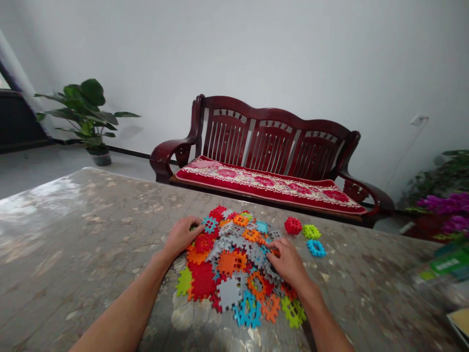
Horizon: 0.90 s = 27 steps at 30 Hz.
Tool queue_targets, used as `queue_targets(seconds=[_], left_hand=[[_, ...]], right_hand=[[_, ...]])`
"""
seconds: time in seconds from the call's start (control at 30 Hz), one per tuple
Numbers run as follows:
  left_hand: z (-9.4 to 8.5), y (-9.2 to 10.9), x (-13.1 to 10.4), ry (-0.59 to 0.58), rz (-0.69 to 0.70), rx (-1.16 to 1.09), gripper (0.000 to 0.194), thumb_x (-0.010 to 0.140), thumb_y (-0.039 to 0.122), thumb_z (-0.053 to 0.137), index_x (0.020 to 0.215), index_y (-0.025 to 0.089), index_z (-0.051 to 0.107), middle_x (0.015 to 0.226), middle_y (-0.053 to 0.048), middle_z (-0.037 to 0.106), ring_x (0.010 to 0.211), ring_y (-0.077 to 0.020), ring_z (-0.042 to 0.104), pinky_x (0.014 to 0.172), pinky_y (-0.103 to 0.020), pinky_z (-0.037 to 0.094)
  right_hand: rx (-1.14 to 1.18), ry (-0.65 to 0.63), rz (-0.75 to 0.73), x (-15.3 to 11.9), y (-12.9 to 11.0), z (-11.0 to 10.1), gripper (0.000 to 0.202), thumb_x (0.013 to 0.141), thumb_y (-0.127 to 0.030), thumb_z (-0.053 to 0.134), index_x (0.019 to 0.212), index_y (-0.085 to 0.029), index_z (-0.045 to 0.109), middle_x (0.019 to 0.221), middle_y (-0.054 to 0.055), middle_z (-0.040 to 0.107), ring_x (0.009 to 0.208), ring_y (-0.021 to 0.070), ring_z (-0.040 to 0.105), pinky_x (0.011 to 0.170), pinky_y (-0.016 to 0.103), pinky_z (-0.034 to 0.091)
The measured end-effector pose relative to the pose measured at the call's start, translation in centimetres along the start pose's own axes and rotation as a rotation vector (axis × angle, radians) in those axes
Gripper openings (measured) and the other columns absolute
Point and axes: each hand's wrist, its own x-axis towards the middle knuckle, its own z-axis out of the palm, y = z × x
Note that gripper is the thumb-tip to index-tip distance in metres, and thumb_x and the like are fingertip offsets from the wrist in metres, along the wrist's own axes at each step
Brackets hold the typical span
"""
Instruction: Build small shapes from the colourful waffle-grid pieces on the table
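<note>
A heap of interlocking plastic tiles with toothed edges [229,293] in grey, red, orange, blue and green lies on the table in front of me. On the heap's left side, my left hand [184,234] has its thumb and finger closed at the edge of a blue window tile [210,224]. My right hand [287,260] reaches into the heap's right side with bent fingers, close to grey and orange tiles. What lies between those fingertips is partly hidden. Right of the heap sit three small assembled blocks: a red one [293,225], a green one [311,231] and a blue one [316,248].
The table [91,244] has a shiny patterned cover. Behind it stands a dark wooden bench [271,142] with a red floral cushion [256,183]. A potted plant [90,115] is at the far left. Purple flowers [449,210] and a blurred green-labelled item [449,264] are at right.
</note>
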Motion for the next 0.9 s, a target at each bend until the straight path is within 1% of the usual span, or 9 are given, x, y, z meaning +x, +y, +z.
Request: queue_targets(seconds=[0.1, 0.2, 0.37, 0.53, 0.67, 0.8, 0.9], left_hand=[[-0.1, 0.1, 0.0, -0.009, -0.030, 0.000, 0.032, 0.084, 0.046, 0.050, 0.081, 0.020, 0.068, 0.081, -0.004, 0.072, 0.080, -0.0206, 0.064, 0.073, -0.028, 0.046], [-0.3, 0.4, 0.0, -0.019, -0.032, 0.009, 0.032, 0.084, 0.045, 0.050, 0.080, 0.020, 0.068, 0.081, -0.004, 0.072, 0.080, -0.0206, 0.064, 0.072, -0.028, 0.046], [-0.5, 0.7, 0.0, -0.032, -0.064, 0.029, 0.031, 0.083, 0.046, 0.051, 0.079, 0.021, 0.069, 0.079, -0.003, 0.072, 0.082, -0.0210, 0.064, 0.071, -0.028, 0.045], [-0.4, 0.6, 0.0, -0.026, -0.060, 0.043, 0.033, 0.084, 0.048, 0.050, 0.077, 0.021, 0.067, 0.077, -0.002, 0.071, 0.078, -0.0199, 0.062, 0.068, -0.028, 0.044], [-0.4, 0.5, 0.0, -0.028, -0.045, 0.044, 0.033, 0.084, 0.048, 0.050, 0.076, 0.021, 0.067, 0.077, -0.002, 0.071, 0.076, -0.0195, 0.062, 0.068, -0.028, 0.044], [-0.4, 0.5, 0.0, -0.035, -0.041, 0.038, 0.032, 0.084, 0.047, 0.050, 0.078, 0.022, 0.069, 0.078, -0.002, 0.072, 0.078, -0.0199, 0.064, 0.069, -0.027, 0.044], [-0.3, 0.4, 0.1, -0.037, -0.038, 0.033, 0.031, 0.085, 0.045, 0.051, 0.080, 0.021, 0.070, 0.080, -0.003, 0.073, 0.080, -0.0205, 0.064, 0.070, -0.028, 0.045]], right_hand=[[-0.020, -0.030, -0.057, 0.0, -0.4, -0.2, 0.031, 0.081, -0.023, 0.059, 0.107, -0.027, 0.074, 0.106, 0.004, 0.066, 0.105, 0.0228, 0.057, 0.094, 0.034, 0.042], [-0.028, -0.068, -0.087, 0.1, -0.9, -0.6, 0.035, 0.081, -0.023, 0.058, 0.112, -0.030, 0.073, 0.108, 0.003, 0.065, 0.105, 0.0230, 0.055, 0.094, 0.035, 0.041], [-0.016, -0.093, -0.109, -0.1, -1.6, -0.9, 0.035, 0.082, -0.020, 0.057, 0.111, -0.029, 0.073, 0.110, 0.004, 0.064, 0.108, 0.0233, 0.053, 0.096, 0.036, 0.038], [-0.030, -0.146, -0.131, -0.2, -1.6, -0.6, 0.041, 0.082, -0.020, 0.057, 0.119, -0.029, 0.069, 0.115, 0.004, 0.063, 0.109, 0.0234, 0.052, 0.095, 0.036, 0.038], [-0.011, -0.133, -0.117, -0.2, -1.5, -0.3, 0.033, 0.082, -0.019, 0.057, 0.111, -0.027, 0.071, 0.115, 0.004, 0.064, 0.109, 0.0238, 0.051, 0.095, 0.036, 0.038], [0.019, -0.090, -0.065, -0.2, -1.4, 0.1, 0.024, 0.082, -0.020, 0.058, 0.100, -0.026, 0.072, 0.107, 0.003, 0.066, 0.105, 0.0231, 0.054, 0.093, 0.035, 0.040], [0.033, -0.069, -0.061, -0.1, -1.3, 0.4, 0.023, 0.084, -0.024, 0.059, 0.103, -0.026, 0.073, 0.107, 0.003, 0.066, 0.105, 0.0229, 0.054, 0.095, 0.035, 0.040]])
